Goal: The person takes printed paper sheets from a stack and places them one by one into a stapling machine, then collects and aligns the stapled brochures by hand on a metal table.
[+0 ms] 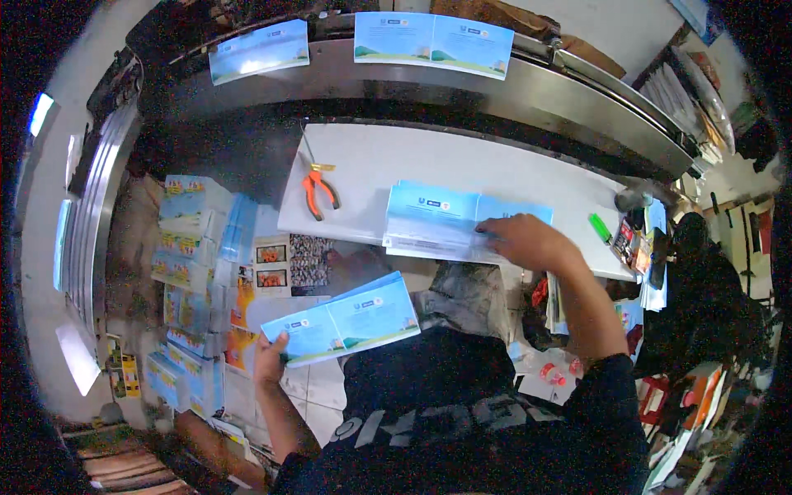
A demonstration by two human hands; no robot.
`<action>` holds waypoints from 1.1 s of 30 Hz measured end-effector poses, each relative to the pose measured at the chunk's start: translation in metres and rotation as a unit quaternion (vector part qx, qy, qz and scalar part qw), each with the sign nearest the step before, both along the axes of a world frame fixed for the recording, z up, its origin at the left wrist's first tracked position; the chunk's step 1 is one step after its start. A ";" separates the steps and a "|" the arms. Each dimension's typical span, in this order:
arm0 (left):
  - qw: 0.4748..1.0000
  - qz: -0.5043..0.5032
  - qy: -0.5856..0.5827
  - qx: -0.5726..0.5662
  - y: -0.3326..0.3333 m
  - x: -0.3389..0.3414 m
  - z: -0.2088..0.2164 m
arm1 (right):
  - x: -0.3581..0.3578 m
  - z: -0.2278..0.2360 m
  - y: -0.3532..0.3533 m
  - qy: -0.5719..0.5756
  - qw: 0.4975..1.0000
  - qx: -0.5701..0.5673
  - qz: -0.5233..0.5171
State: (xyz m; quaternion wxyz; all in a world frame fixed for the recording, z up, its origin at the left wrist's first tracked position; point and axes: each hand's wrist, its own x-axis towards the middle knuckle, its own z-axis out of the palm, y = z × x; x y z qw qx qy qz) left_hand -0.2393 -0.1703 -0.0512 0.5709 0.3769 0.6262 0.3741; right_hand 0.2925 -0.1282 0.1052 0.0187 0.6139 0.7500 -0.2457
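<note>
My left hand [271, 355] grips a few light-blue printed sheets [375, 312] by their left end, thumb on top. They are held low, in front of my body at the left, and their edges fan out slightly. On the white table, a stack of similar blue sheets [429, 216] lies near the front edge. My right hand [521, 239] reaches over that stack from the right. Its fingers stretch leftward, with the fingertips touching the top sheet near the middle; nothing shows gripped in them.
Orange-handled pliers [318, 186] lie at the table's [346, 157] left. A bright green object [600, 228] lies at its right end. Beyond runs a metal machine bar [330, 66] with more blue sheets [433, 43] on it. Piles of printed sheets [186, 247] stand at the left.
</note>
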 end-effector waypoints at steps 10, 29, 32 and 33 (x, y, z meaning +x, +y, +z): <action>0.998 -0.032 0.040 -0.044 0.021 0.018 0.027 | 0.036 0.060 0.095 -0.036 0.997 0.037 0.056; 0.986 -0.057 0.119 -0.099 0.046 0.030 0.027 | 0.062 0.047 0.110 0.001 0.995 0.071 0.064; 0.990 -0.025 0.101 -0.098 0.034 0.007 -0.004 | 0.025 0.083 0.109 -0.044 0.998 -0.021 0.042; 0.992 -0.036 0.079 -0.094 0.039 0.009 -0.001 | 0.017 0.088 0.108 -0.062 0.997 -0.030 0.043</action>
